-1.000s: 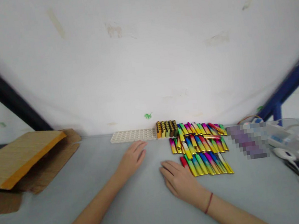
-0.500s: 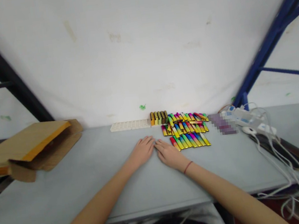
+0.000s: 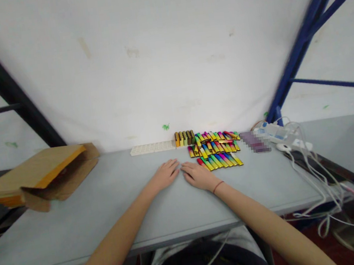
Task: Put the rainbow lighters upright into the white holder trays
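Observation:
My left hand [image 3: 167,174] lies flat on the grey table with its fingers stretched out, holding nothing. Beside it, my right hand [image 3: 198,175] also rests palm down, fingers extended and nothing in them. The fingertips of both hands almost meet. Just beyond my right hand, rainbow-coloured shiny cylinders that look like lighters [image 3: 221,161] lie in several rows. Behind them stands an upright block of yellow to dark lighter-like cylinders [image 3: 184,138] with dark tops. Left of that block, a long white tray with a grid of holes [image 3: 153,148] sits against the wall.
An opened brown cardboard box [image 3: 39,174] stands at the table's left end. On the right are a pixelated purple object [image 3: 256,143], a white power strip [image 3: 275,131] and tangled white cables [image 3: 319,174] hanging over the front edge. Blue frame bars [image 3: 302,42] rise at the right.
The view has shifted slightly, so the things on the right appear further left. Both hands stay flat on the table in nearly the same place; nothing has been picked up.

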`<move>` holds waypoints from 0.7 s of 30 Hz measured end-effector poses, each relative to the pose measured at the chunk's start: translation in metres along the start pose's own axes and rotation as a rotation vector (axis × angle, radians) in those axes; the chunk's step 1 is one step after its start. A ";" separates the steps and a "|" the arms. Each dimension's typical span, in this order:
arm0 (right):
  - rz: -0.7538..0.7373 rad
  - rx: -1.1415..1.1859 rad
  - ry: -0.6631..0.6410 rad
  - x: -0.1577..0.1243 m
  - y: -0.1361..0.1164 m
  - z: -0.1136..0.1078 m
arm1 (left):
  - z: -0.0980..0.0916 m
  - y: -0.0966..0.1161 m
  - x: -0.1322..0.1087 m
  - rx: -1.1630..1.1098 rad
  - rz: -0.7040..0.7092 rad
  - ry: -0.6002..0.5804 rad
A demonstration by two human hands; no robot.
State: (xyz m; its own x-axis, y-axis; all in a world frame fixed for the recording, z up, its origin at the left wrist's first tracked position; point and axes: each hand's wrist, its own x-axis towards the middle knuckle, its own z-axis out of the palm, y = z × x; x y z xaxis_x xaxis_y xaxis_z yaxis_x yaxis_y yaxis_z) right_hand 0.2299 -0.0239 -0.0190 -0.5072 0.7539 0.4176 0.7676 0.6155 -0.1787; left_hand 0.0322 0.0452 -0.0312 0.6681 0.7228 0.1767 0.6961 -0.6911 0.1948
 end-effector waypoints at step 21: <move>0.008 -0.145 0.004 -0.005 0.005 -0.017 | -0.039 -0.082 -0.011 0.265 -0.652 0.231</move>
State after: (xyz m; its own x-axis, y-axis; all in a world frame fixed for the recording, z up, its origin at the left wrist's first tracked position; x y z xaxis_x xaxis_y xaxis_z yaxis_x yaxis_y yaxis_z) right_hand 0.2426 -0.0285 -0.0068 -0.4994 0.7573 0.4207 0.8204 0.5695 -0.0513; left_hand -0.0430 0.0945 -0.0112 0.0458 0.9500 0.3090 0.9924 -0.0787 0.0949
